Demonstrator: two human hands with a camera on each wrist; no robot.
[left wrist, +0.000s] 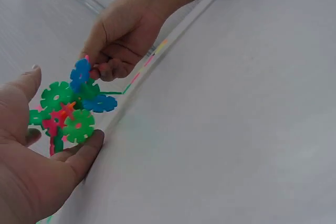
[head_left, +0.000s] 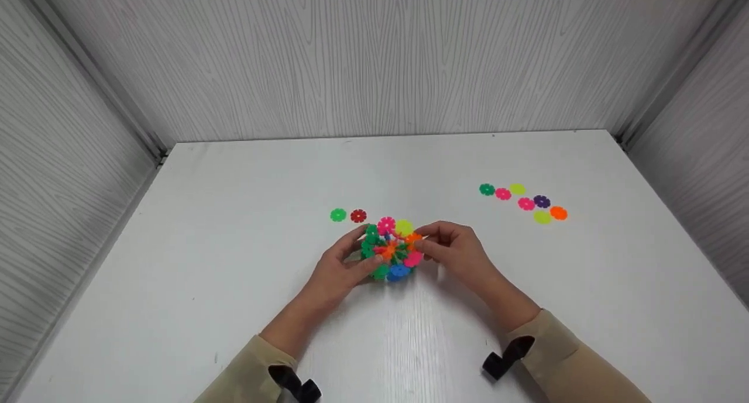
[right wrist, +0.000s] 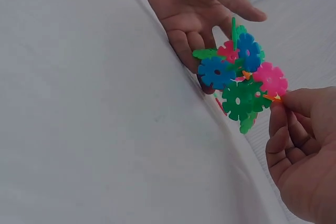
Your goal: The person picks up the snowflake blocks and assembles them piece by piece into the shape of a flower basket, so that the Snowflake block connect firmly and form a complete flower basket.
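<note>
A ball-like cluster of interlocked snowflake discs (head_left: 399, 271), in green, pink, blue, yellow and orange, is between the two hands above the table. My left hand (head_left: 339, 268) holds its left side, thumb in front and fingers behind. On the right, my right hand (head_left: 462, 255) pinches an orange snowflake disc (right wrist: 273, 98) at the cluster's edge between thumb and index finger. In the right wrist view, the orange disc is seen nearly edge-on beside a pink disc (right wrist: 270, 78). Whether it is fully slotted in, I cannot tell.
Just beyond the cluster, a green disc (head_left: 338, 215) and a dark red disc (head_left: 358, 216) lie flat on the white table (head_left: 234, 216). Several loose discs, among them a purple disc (head_left: 542, 202), lie at the back right. Grey wood-grain panels (head_left: 374, 58) enclose the table.
</note>
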